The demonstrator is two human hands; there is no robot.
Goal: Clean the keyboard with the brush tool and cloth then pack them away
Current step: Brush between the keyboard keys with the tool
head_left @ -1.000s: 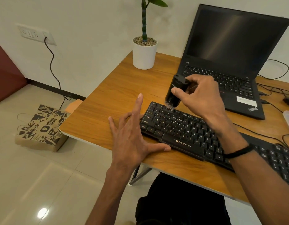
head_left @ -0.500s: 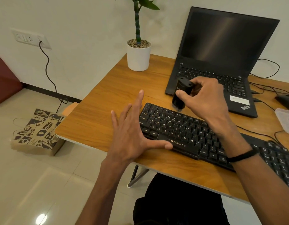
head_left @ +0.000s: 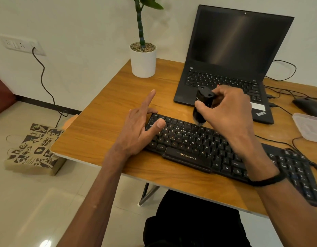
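A black Zebronics keyboard (head_left: 195,145) lies across the wooden table (head_left: 104,132). My right hand (head_left: 228,111) grips a black cylindrical brush tool (head_left: 202,104) held upright, its bristle end touching the keyboard's top key row. My left hand (head_left: 141,129) rests flat on the keyboard's left end, fingers spread, thumb lying over the keys, holding nothing. No cloth is in view.
An open black laptop (head_left: 234,50) stands behind the keyboard. A white pot with a plant (head_left: 143,61) sits at the back left. At the right are a black mouse (head_left: 309,106), a clear plastic box (head_left: 310,127) and cables. A paper bag (head_left: 35,148) lies on the floor.
My right hand has carried the brush tool rightward along the top key row. My left hand has shifted from the keyboard's front corner onto its left end, thumb now over the keys.
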